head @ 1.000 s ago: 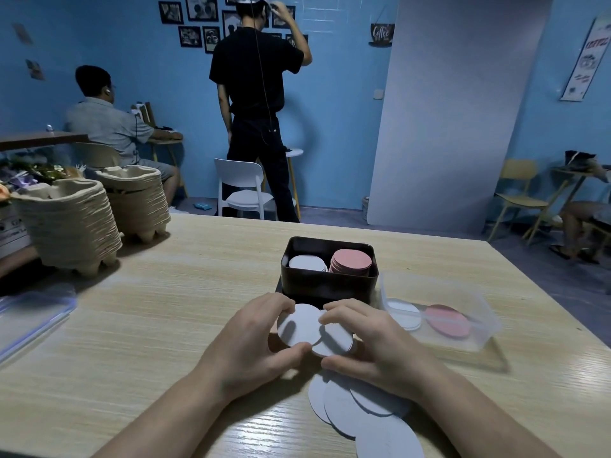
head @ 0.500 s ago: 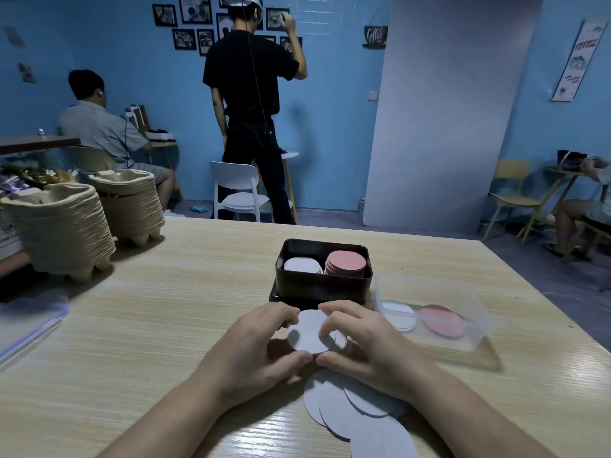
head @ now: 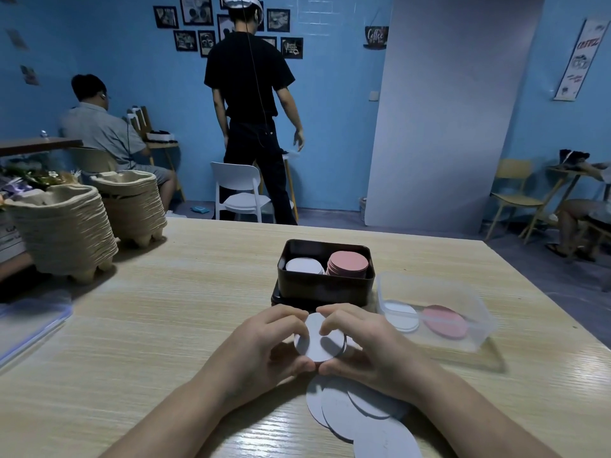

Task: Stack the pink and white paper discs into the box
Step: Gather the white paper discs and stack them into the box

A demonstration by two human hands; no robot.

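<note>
A small stack of white paper discs [head: 319, 342] is held between my left hand [head: 264, 348] and my right hand [head: 367, 345], fingers curled around its rim, just in front of the dark box [head: 325, 285]. Inside the box a white pile [head: 304, 266] lies on the left and a taller pink pile [head: 347, 263] on the right. Several loose white discs [head: 360, 414] overlap on the wooden table [head: 148, 342] below my right wrist.
A clear plastic tub [head: 436, 309] to the right of the box holds a white disc and a pink disc. Two stacks of paper pulp trays [head: 62, 233] stand at the table's left. A clear bag [head: 29, 322] lies at the left edge. People and chairs are beyond the table.
Two fanned white discs have been squared into one aligned stack between both hands. The standing person in the background lowered an arm.
</note>
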